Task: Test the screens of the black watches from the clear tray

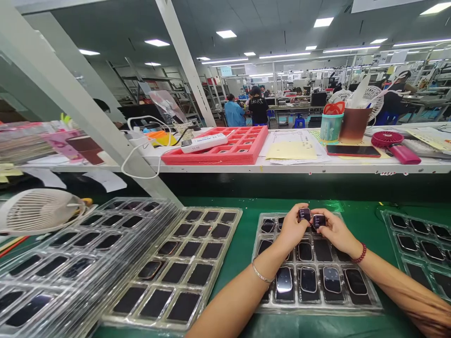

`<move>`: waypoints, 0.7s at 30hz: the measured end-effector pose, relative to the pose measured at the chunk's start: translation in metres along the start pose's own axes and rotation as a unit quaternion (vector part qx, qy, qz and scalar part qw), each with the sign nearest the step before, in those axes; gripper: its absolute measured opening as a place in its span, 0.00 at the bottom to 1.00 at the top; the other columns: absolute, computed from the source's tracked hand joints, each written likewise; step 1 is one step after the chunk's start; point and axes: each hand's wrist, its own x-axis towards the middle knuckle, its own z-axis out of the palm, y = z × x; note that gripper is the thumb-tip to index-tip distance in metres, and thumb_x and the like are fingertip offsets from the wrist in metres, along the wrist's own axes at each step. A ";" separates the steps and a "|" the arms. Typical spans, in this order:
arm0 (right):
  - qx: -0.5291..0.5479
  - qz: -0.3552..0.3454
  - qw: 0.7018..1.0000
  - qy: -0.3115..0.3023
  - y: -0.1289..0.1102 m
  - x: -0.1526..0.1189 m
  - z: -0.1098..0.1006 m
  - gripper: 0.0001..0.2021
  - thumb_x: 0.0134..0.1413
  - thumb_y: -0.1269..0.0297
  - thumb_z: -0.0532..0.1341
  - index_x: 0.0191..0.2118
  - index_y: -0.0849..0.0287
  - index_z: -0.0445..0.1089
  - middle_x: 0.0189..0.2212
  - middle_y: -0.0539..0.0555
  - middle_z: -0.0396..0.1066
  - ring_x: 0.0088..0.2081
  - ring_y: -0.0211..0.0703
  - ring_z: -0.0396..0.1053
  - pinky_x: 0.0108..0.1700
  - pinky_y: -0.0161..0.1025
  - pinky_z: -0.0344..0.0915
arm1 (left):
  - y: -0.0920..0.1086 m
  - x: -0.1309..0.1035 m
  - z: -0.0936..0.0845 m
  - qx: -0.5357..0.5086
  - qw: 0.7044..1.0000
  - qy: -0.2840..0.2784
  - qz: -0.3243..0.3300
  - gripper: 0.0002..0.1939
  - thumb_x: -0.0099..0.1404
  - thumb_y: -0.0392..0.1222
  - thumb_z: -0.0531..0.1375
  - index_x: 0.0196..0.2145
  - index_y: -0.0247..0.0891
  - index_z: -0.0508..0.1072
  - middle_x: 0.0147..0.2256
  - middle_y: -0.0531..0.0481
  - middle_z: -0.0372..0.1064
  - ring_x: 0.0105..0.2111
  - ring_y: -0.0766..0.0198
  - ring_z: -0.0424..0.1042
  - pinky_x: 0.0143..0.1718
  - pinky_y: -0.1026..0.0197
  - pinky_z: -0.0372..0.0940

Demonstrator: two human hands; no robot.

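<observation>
My left hand [295,226] grips a smartwatch [304,215] whose dark screen shows lines of text. A second lit smartwatch [319,221] is pinched in my right hand [334,231], close beside the first. Both hands are over the far part of a clear plastic tray [352,307]. In that tray's pockets lie several watch faces, such as the watch [308,280] in the near row. At least one pocket [322,250] shows only a dark lining. My forearms hide part of the tray.
To the left stand a tray with few watches [225,272] and a tall stack of filled trays [88,239], beside a white fan [38,211]. Another watch tray [398,244] lies right. The shelf [218,170] holds a red foam tray [259,152], papers [292,149], a phone [353,150] and cups.
</observation>
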 end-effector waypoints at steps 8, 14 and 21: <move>-0.004 0.024 1.000 0.012 0.007 0.002 -0.003 0.14 0.56 0.64 0.52 0.47 0.59 0.64 0.36 0.54 0.69 0.27 0.37 0.66 0.28 0.35 0.64 | 0.004 -0.001 0.001 0.015 1.000 -0.014 -0.001 0.14 0.58 0.29 0.51 0.42 0.35 0.69 0.29 0.51 0.68 0.25 0.70 0.67 0.29 0.67 0.65; -0.006 0.030 0.999 0.008 0.006 0.002 -0.003 0.14 0.55 0.63 0.52 0.46 0.59 0.65 0.36 0.53 0.69 0.26 0.36 0.66 0.28 0.35 0.64 | 0.008 -0.003 0.002 0.011 1.000 -0.012 -0.006 0.14 0.58 0.28 0.51 0.40 0.35 0.69 0.28 0.52 0.67 0.24 0.72 0.67 0.28 0.68 0.65; -0.005 0.028 1.000 0.010 0.007 0.002 -0.002 0.13 0.55 0.64 0.53 0.46 0.59 0.65 0.37 0.53 0.69 0.27 0.36 0.67 0.29 0.36 0.65 | 0.010 -0.003 0.002 0.028 0.999 -0.011 -0.012 0.14 0.58 0.27 0.51 0.41 0.35 0.69 0.28 0.53 0.67 0.22 0.73 0.66 0.28 0.69 0.64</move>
